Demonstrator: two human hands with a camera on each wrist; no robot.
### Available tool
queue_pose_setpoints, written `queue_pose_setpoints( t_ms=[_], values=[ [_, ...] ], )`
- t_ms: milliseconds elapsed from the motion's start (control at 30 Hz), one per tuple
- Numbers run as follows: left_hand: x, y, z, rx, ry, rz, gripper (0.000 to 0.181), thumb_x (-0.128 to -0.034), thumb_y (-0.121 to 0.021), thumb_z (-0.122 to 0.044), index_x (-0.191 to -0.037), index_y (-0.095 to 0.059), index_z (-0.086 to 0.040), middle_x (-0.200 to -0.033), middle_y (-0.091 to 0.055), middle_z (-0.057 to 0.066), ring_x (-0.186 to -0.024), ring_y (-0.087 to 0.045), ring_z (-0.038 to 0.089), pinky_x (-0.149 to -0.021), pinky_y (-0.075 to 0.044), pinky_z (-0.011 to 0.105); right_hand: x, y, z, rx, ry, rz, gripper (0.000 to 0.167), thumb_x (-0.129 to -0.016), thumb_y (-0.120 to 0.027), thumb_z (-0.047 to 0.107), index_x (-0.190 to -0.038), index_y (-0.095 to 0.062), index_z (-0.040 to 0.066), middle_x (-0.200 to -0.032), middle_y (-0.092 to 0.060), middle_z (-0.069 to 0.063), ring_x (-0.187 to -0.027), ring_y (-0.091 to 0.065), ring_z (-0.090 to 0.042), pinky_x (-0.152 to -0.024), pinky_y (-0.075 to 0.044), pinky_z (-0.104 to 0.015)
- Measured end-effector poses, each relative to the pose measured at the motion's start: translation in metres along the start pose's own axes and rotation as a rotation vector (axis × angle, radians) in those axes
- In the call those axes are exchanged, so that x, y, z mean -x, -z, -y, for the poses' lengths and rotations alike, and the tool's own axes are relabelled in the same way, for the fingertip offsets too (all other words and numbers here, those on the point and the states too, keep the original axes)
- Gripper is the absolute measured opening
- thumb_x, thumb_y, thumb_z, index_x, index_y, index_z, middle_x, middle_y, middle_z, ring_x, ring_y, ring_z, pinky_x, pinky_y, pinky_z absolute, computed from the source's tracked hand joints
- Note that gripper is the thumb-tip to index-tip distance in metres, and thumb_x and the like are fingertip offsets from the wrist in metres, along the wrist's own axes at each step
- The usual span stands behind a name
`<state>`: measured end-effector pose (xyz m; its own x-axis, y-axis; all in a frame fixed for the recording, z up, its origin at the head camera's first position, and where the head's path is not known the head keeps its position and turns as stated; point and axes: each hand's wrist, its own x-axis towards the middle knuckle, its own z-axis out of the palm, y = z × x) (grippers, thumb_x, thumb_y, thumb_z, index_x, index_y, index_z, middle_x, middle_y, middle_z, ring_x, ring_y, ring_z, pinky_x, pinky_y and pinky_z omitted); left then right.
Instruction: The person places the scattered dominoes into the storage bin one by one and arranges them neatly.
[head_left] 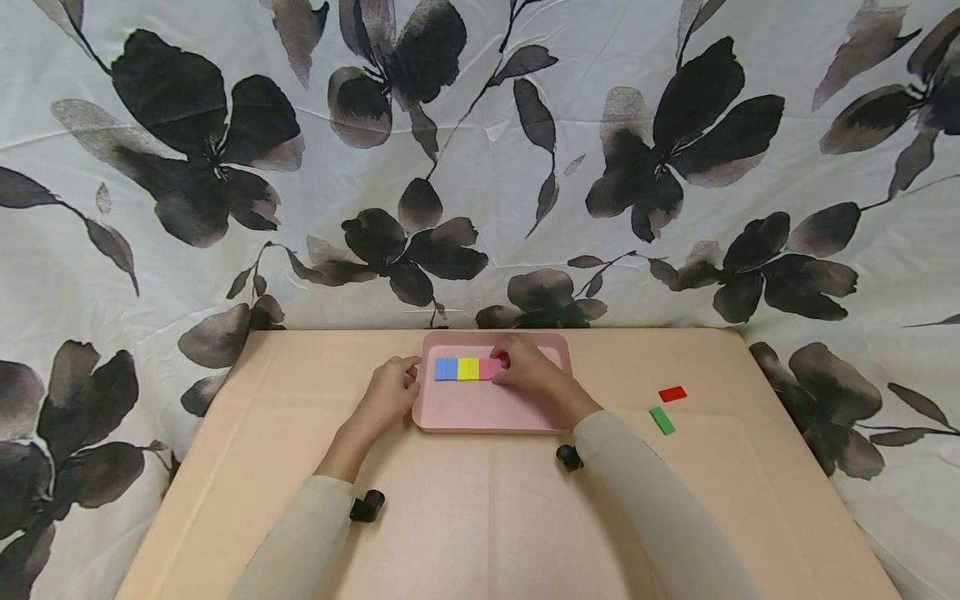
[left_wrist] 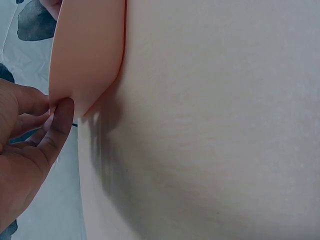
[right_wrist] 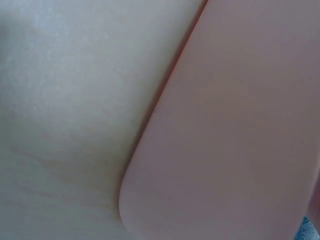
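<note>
In the head view a pink tray [head_left: 465, 417] holds a row of small tiles: blue tiles [head_left: 446, 369], yellow tiles [head_left: 468, 369] and a pink tile [head_left: 484, 368]. My right hand [head_left: 531, 375] reaches over the tray from the right, its thumb and fingers pinching a pink tile [head_left: 496, 367] at the row's right end. At the tray's left edge is my left hand [head_left: 392, 392]; in the left wrist view the thumb and fingers of my left hand [left_wrist: 30, 135] grip the rim of the tray [left_wrist: 90, 50]. The right wrist view shows the tray [right_wrist: 225, 125] but no tiles.
On the beige table [head_left: 450, 517], to the right of the tray, lie a red tile [head_left: 672, 393] and a green tile [head_left: 662, 421]. A white cloth with dark flowers [head_left: 525, 167] hangs behind the table and shows at both sides.
</note>
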<state>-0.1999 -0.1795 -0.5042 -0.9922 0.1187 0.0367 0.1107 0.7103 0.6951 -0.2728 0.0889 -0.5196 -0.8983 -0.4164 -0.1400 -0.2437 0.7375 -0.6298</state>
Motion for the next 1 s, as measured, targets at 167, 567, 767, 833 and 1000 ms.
queue_pose_setpoints(
  t_ms=[167, 567, 767, 833, 1000],
  values=[
    [0.0006, -0.0002, 0.0003, -0.001, 0.002, 0.007, 0.046, -0.0899, -0.062, 0.005, -0.136, -0.06, 0.011, -0.102, -0.064, 0.016, -0.092, -0.068, 0.026, -0.077, -0.059, 0.035, 0.0001, -0.0011, -0.0009, -0.01, -0.013, 0.005, 0.04, -0.085, -0.085, 0.014, -0.121, -0.069, 0.004, -0.101, -0.056, -0.007, -0.095, -0.053, -0.022, -0.078, -0.051, -0.026],
    [0.0005, -0.0012, 0.0032, -0.007, -0.006, 0.0, 0.046, -0.0894, -0.063, 0.006, -0.135, -0.061, 0.01, -0.102, -0.065, 0.017, -0.091, -0.069, 0.026, -0.078, -0.059, 0.036, 0.0021, -0.0009, 0.0009, -0.022, -0.032, 0.007, 0.043, -0.084, -0.086, 0.015, -0.122, -0.068, 0.006, -0.107, -0.057, -0.006, -0.099, -0.054, -0.022, -0.083, -0.055, -0.026],
    [0.0008, -0.0015, 0.0033, -0.002, 0.001, 0.005, 0.046, -0.0902, -0.062, 0.005, -0.136, -0.06, 0.01, -0.103, -0.064, 0.016, -0.093, -0.069, 0.026, -0.078, -0.059, 0.035, 0.0029, -0.0009, 0.0021, -0.012, -0.021, 0.008, 0.043, -0.084, -0.086, 0.015, -0.122, -0.068, 0.006, -0.106, -0.057, -0.007, -0.099, -0.053, -0.022, -0.082, -0.053, -0.026],
    [0.0009, -0.0016, 0.0028, 0.001, 0.004, 0.004, 0.046, -0.0902, -0.062, 0.004, -0.136, -0.06, 0.009, -0.104, -0.064, 0.016, -0.093, -0.069, 0.026, -0.078, -0.059, 0.036, 0.0032, -0.0009, 0.0022, -0.011, -0.021, 0.01, 0.043, -0.084, -0.086, 0.015, -0.122, -0.068, 0.006, -0.105, -0.056, -0.007, -0.099, -0.053, -0.022, -0.082, -0.053, -0.026],
    [0.0014, -0.0009, 0.0023, -0.002, -0.002, 0.0, 0.046, -0.0895, -0.062, 0.005, -0.135, -0.061, 0.01, -0.102, -0.064, 0.016, -0.092, -0.069, 0.027, -0.077, -0.059, 0.035, 0.0034, -0.0009, 0.002, -0.007, -0.019, 0.011, 0.043, -0.084, -0.086, 0.016, -0.122, -0.068, 0.006, -0.105, -0.057, -0.007, -0.099, -0.053, -0.022, -0.082, -0.053, -0.026]
  ],
)
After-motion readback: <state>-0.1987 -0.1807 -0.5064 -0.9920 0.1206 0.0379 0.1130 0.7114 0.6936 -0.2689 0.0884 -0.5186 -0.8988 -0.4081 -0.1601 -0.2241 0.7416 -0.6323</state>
